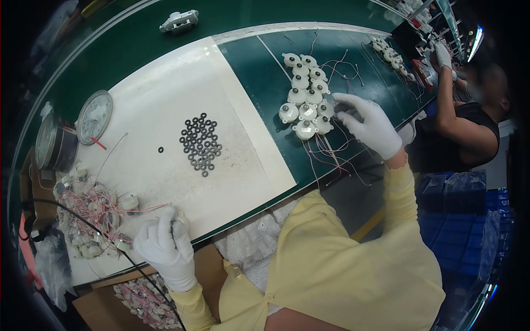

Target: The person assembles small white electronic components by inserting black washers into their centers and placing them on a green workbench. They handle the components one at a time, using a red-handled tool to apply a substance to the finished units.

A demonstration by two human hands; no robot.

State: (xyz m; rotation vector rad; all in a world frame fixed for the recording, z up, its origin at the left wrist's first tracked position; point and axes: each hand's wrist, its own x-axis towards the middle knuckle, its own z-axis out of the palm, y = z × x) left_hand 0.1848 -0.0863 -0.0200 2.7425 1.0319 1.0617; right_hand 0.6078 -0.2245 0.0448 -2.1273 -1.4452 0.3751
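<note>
My left hand (167,247), in a white glove, is closed at the near edge of the white board. Its fingers pinch what looks like a small white motor (181,218), mostly hidden by the glove. My right hand (371,126), also gloved, is at the right side of a cluster of white round motors (307,112) on the green surface. Its fingers are curved and apart, with the fingertips beside the nearest motors; nothing shows between them. Dark tips stand on these motors, and thin pink and white wires (334,157) trail from them.
Many small black rings (200,144) lie on the white board (143,105); one ring (160,149) sits apart. Tangled wired motors (91,212) fill the left corner by a tin (55,144) and its round lid (95,117). A black cable crosses there. A co-worker (469,129) works at right.
</note>
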